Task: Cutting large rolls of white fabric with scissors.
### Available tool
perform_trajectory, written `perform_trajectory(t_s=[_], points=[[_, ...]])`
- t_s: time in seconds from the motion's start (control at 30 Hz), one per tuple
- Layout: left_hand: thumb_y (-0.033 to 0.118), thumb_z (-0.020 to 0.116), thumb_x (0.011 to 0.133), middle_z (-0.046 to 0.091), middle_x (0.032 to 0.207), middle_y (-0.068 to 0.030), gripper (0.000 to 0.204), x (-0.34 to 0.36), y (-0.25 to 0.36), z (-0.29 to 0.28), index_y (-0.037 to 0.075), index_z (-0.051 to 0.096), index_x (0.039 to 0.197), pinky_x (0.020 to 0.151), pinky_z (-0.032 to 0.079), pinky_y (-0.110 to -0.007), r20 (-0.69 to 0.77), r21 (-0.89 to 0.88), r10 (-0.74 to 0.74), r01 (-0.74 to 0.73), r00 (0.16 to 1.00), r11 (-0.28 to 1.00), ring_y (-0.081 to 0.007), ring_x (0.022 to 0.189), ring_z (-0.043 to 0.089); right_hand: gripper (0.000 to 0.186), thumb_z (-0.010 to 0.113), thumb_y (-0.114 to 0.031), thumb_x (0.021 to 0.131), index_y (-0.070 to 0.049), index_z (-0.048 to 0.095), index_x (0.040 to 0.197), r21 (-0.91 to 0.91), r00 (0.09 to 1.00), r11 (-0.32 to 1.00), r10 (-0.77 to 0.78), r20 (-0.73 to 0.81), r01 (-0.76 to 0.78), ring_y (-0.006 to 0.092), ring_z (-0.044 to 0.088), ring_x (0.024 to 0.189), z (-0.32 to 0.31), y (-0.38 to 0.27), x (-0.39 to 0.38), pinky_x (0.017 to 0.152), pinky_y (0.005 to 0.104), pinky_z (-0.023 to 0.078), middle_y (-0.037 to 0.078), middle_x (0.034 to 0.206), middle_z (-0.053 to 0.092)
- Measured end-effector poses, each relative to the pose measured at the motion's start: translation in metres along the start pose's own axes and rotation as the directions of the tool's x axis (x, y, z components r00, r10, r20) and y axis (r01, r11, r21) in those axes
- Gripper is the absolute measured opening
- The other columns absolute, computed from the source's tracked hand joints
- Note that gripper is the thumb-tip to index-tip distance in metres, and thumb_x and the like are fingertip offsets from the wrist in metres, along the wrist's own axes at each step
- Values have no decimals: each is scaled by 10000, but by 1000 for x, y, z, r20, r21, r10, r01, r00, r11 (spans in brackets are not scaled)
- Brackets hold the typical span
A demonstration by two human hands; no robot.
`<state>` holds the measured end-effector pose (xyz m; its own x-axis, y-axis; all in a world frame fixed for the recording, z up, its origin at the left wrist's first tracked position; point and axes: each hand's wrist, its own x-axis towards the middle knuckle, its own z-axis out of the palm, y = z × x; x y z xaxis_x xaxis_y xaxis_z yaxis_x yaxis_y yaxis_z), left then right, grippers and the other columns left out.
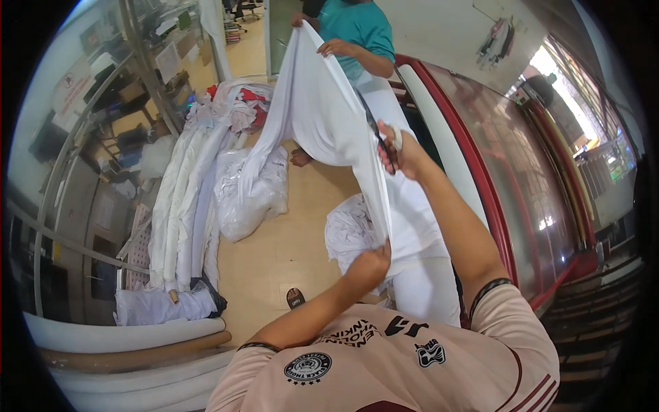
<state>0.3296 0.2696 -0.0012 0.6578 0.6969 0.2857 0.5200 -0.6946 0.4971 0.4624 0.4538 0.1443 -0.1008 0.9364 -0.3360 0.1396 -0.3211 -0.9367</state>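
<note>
Clock taken from mid-view. The white cloth [317,103]: light, soft and limp by the look of it, maybe a bit slippery; not fragile, but I'd expect it to sag and creep wherever nobody pulls it tight. Best hold: the doubled right-hand edge, pinched at both ends, fingers clear of the scissors [371,118]. It's strung from a co-worker's hands [336,48] at twelve down to the near person's left hand [371,268] at five, slack belly hanging toward twelve, tail dropping by the plastic-wrapped bundle [264,199] at nine-thirty; can't tell if they touch. That left hand: fisted on the near end of the edge. The right hand [405,154], two o'clock: curled round the scissors' handles, blades at the edge; spread unclear. Cloth looks plain, faintly lilac in the folds, edge straight and taut, rest in loose drapes.
</note>
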Motion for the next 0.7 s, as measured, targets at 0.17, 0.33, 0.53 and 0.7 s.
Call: perform_trajectory(t_s=[0.17, 0.33, 0.53, 0.7], points=[[76, 514, 826, 617, 721, -196, 144, -48, 25, 7, -59, 552, 862, 586, 504, -452, 99, -241, 394, -362, 914, 901, -364, 636, 630, 668, 695, -689, 684, -44, 535, 751, -23, 997, 1000, -11, -71, 10, 126, 474, 516, 5, -67, 87, 453, 249, 387, 39, 660, 511], [94, 520, 818, 625, 766, -161, 124, -57, 23, 28, -12, 583, 810, 662, 513, -439, 327, -300, 424, -333, 844, 894, -334, 754, 641, 629, 744, -642, 664, -65, 573, 846, -204, 986, 978, -76, -146, 45, 134, 481, 571, 9, -120, 145, 468, 257, 401, 52, 717, 499], [68, 586, 745, 617, 805, -169, 70, -64, 7, 36, 22, 628, 779, 717, 523, -411, 93, -422, 433, -359, 896, 833, -326, 816, 633, 645, 681, -591, 692, 13, 682, 917, -913, 760, 392, -559, -331, -109, 361, 656, 927, 7, -49, 166, 795, 430, 517, 247, 965, 665], [117, 623, 851, 649, 820, -70, 141, -69, 3, 30, 14, 637, 947, 724, 513, -310, 45, -665, 211, -128, 976, 736, -218, 821, 631, 429, 673, -351, 702, 23, 689, 911, -832, 707, 540, -538, -459, -129, 371, 657, 943, -27, 2, 195, 821, 422, 518, 247, 965, 672]])
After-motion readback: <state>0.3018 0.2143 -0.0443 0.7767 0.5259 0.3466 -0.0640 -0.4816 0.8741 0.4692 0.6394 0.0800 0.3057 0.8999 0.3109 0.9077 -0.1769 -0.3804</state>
